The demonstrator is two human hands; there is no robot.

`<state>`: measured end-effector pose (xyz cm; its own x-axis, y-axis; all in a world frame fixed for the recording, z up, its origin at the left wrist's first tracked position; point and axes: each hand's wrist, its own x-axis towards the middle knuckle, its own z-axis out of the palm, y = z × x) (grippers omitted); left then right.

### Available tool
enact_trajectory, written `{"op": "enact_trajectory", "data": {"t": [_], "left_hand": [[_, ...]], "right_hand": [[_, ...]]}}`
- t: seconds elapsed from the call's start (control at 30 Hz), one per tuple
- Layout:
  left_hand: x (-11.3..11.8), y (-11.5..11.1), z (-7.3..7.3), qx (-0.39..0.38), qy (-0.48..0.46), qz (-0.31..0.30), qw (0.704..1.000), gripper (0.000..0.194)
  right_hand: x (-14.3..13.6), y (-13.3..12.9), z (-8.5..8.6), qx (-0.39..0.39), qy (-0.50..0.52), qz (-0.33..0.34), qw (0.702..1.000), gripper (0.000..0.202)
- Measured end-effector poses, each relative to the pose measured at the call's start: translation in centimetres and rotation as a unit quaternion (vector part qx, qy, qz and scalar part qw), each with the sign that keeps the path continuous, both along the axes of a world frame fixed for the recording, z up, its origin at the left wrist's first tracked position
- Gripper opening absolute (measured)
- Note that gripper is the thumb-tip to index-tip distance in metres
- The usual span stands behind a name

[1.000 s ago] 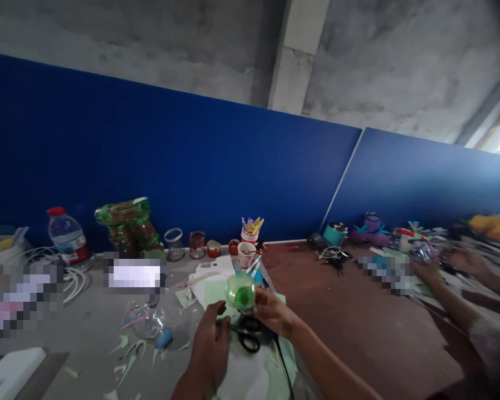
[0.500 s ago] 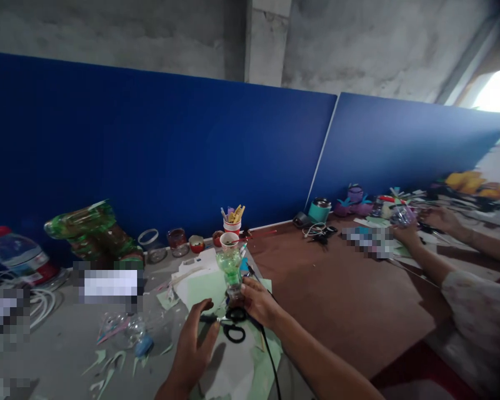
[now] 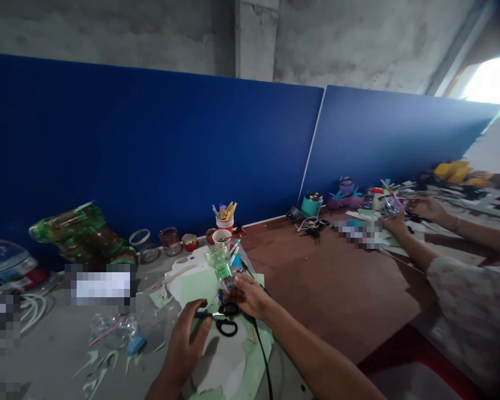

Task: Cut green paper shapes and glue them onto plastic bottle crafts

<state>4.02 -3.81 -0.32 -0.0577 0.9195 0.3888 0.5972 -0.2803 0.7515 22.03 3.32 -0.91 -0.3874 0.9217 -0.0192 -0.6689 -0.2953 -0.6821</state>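
Note:
A clear and green plastic bottle piece (image 3: 222, 269) stands tilted to the left, its lower end gripped between the fingers of my right hand (image 3: 250, 297). My left hand (image 3: 187, 336) hangs over the papers with thumb and fingers apart and nothing between them. Black-handled scissors (image 3: 226, 326) lie between my two hands, close to the left fingertips. Under them are white and light green paper sheets (image 3: 198, 286). A white cup (image 3: 221, 239) sits just behind the bottle piece.
Behind are a cup of pens (image 3: 225, 223), glass jars (image 3: 170, 242) and a green-brown bottle model (image 3: 85, 236). Plastic scraps (image 3: 123, 333) lie left. A teal container (image 3: 311, 204) stands right of centre. At the far right another person's hands (image 3: 395, 222) hold clear plastic.
The bottle piece has tipped further to the left in my right hand. The whole view has shifted slightly, and my left hand stays spread.

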Motion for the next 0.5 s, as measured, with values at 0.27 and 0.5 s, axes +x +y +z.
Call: {"op": "enact_trajectory", "data": {"t": [0.27,0.5], "left_hand": [[-0.5,0.3,-0.9,-0.012,0.013,-0.031,0.999,0.037],[-0.9,0.6,-1.2,-0.018,0.018,-0.026,0.999,0.035]], "right_hand": [[0.1,0.0,0.0,0.024,0.007,0.026,0.999,0.033],[-0.1,0.2,-0.2,0.029,0.019,0.033,0.999,0.034]]}}
